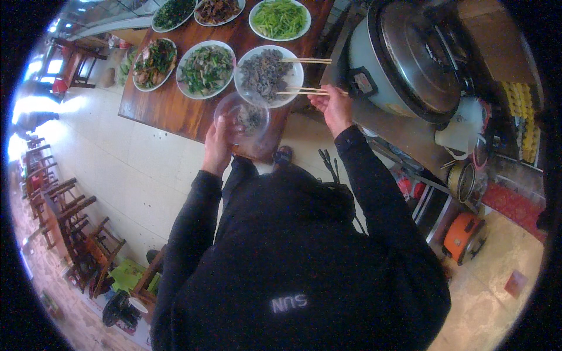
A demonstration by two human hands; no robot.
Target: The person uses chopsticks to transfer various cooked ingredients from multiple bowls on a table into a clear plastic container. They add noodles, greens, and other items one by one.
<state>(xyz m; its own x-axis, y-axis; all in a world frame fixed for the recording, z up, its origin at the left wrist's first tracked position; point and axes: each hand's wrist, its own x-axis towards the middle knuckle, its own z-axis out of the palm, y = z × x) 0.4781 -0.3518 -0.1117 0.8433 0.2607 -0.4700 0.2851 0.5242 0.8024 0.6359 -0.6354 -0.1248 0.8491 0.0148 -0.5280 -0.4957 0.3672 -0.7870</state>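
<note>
My left hand [218,147] grips the side of a clear plastic bowl [224,109] above the table's near edge. Some dark, shredded food [250,119] lies inside that bowl. In my right hand [336,107] is a pair of wooden chopsticks [307,91], their tips in the greyish sliced food [263,72] on a white plate [297,81]. A second pair of chopsticks [309,60] rests across the same plate's right rim. The bowl's far rim overlaps the plate's lower left edge in view; whether they touch I cannot tell.
Several other plated dishes, among them chopped green stalks [279,19] and a green stir-fry [206,70], stand on the wooden table [153,107]. At right, a large lidded cooker [382,74] sits on a counter [408,136]. Wooden stools [66,202] line the left; an orange appliance [461,237] is lower right.
</note>
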